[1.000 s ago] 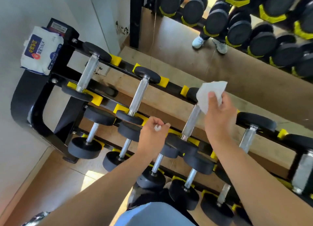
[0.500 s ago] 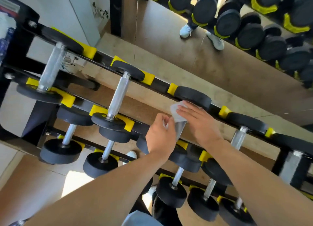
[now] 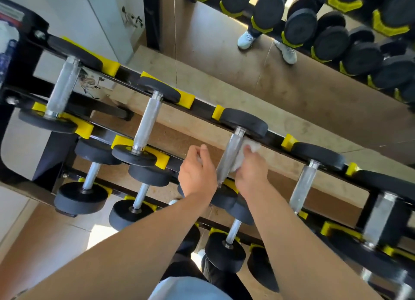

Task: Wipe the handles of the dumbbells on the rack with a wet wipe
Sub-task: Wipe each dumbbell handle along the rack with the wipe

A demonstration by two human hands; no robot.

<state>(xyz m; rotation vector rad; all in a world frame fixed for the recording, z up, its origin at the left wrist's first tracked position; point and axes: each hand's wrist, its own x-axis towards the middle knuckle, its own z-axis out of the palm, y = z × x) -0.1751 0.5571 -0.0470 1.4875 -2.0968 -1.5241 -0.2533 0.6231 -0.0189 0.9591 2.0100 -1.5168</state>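
White wet wipe [image 3: 244, 154] is wrapped against the chrome handle [image 3: 230, 157] of the third dumbbell on the top tier of the rack [image 3: 202, 107], clamped there by the right hand [image 3: 249, 172]; wiping step appears under way, and next likely calls for sliding the wipe along the handle's length. Left hand [image 3: 196, 172] hovers just beside the handle, fingers curled, seemingly around a small pale scrap, though I cannot tell what it is. Near end of the handle is hidden behind the hands; far-right dumbbells are blurred.
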